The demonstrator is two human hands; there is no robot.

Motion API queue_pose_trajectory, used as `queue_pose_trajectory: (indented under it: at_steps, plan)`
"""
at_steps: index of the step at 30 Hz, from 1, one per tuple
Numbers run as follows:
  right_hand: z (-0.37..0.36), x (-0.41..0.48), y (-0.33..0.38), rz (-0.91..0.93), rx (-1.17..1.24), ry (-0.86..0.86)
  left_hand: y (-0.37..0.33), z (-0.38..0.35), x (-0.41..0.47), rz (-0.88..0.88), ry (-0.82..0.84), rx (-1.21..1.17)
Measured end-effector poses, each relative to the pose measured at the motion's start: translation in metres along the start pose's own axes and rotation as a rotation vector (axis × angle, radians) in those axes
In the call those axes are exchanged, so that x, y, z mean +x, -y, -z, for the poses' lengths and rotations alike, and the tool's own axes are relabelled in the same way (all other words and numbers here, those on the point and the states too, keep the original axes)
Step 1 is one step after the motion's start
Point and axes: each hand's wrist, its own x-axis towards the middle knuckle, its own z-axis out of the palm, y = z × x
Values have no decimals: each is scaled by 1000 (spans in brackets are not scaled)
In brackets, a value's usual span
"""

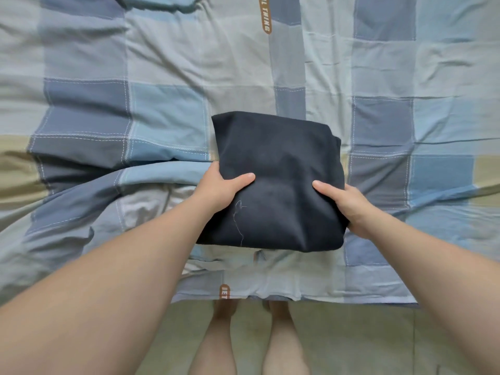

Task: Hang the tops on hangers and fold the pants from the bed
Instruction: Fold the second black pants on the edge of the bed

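Pants (278,158) are folded into a thick dark block on the bed (162,104), sitting between both hands. Left hand (220,189) and right hand (350,205) clamp opposite sides: thumbs on top, fingers probably wrapped under the edges, though cloth hides them. Soft, light, not slippery, but the layers would slump or unfold if lifted by one edge. Best hold: both sides, low, supporting the underside, block level.

The dark navy pants (276,182) are folded into a compact, thick rectangle lying flat near the near edge of the blue-and-grey checked bed (167,109), a loose pale thread on top.
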Motion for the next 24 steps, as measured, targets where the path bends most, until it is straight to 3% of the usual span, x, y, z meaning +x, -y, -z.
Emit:
queue_pose_trajectory:
  at_steps: [5,12,18,24]
  plan:
    - [3,-62,-47,-360,32,186,29,11,-47,125,205,14]
    - [-25,-184,-131,-585,106,144,67,34,-145,433,356,218]
    - [-49,-300,-187,-636,339,82,78,45,-227,577,450,417]
    - [-46,-385,-214,-468,593,-104,42,18,-288,344,442,402]
